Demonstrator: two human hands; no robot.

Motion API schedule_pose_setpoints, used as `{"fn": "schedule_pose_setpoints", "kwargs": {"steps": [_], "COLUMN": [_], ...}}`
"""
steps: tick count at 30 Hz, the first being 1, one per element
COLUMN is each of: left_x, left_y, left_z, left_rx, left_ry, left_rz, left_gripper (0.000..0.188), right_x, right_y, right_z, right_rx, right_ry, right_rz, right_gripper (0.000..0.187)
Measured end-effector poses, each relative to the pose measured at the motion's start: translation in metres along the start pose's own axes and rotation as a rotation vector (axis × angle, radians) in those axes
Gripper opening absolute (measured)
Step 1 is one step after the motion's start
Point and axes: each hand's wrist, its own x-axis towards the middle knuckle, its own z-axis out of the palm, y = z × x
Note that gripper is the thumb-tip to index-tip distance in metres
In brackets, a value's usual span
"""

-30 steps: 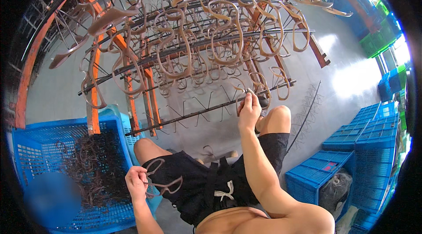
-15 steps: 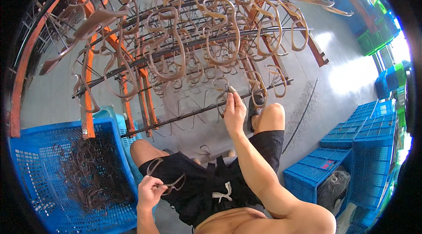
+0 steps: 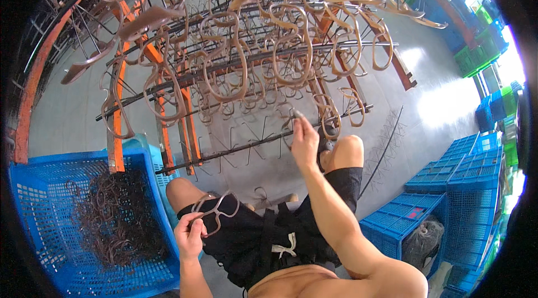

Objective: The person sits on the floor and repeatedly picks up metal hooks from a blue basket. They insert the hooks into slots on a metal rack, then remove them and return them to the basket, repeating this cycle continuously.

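My left hand (image 3: 189, 236) is closed on a brown eyeglass frame (image 3: 218, 212), held by one end above my lap. A second frame may be in the same grip; I cannot tell. Ahead, my right hand (image 3: 305, 144) pinches a blurred eyeglass frame (image 3: 284, 122) at the lowest black rod (image 3: 252, 145). Its fingertips hide where the frame meets the wire hooks. To the right of that hand, another eyeglass frame (image 3: 327, 113) hangs from the same rod. The rod's left part carries bare bent hooks.
Above stands an orange rack (image 3: 116, 124) with rows of rods full of hanging eyeglass frames (image 3: 242, 77). At my left is a blue basket (image 3: 42, 186) heaped with dark frames (image 3: 120, 219). Blue crates (image 3: 403, 211) stand on the right, near a loose hooked rod (image 3: 384, 149) on the floor.
The eyeglass frame in my left hand has turned and swung up, showing its two rims more openly. My right hand has shifted slightly right, still at the rod.
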Motion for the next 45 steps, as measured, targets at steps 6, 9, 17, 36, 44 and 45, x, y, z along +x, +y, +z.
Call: {"fn": "schedule_pose_setpoints", "kwargs": {"steps": [6,9,17,36,44,45], "left_x": [0.007,0.01,0.012,0.028,0.012,0.007], "left_y": [0.014,0.013,0.017,0.031,-0.007,-0.022], "left_z": [0.014,0.021,0.031,0.081,0.039,0.027], "left_rx": [-0.001,-0.016,-0.062,-0.348,0.742,0.748], "left_ry": [-0.004,0.012,-0.015,-0.112,0.082,0.051], "left_rz": [0.013,0.054,0.042,0.031,0.447,0.391], "left_gripper": [0.023,0.022,0.019,0.021,0.03,0.042], "right_x": [0.006,0.008,0.004,-0.073,-0.047,-0.046], "right_y": [0.002,0.009,-0.002,-0.073,-0.022,-0.021], "right_z": [0.002,0.0,0.002,-0.054,0.022,0.029], "right_rx": [-0.033,0.03,-0.022,0.205,0.445,0.427], "right_ry": [0.068,0.042,0.035,-1.044,-0.037,-0.021], "right_rz": [0.024,0.06,0.054,-0.292,0.181,0.205], "right_gripper": [0.024,0.023,0.025,0.02,0.016,0.017]}}
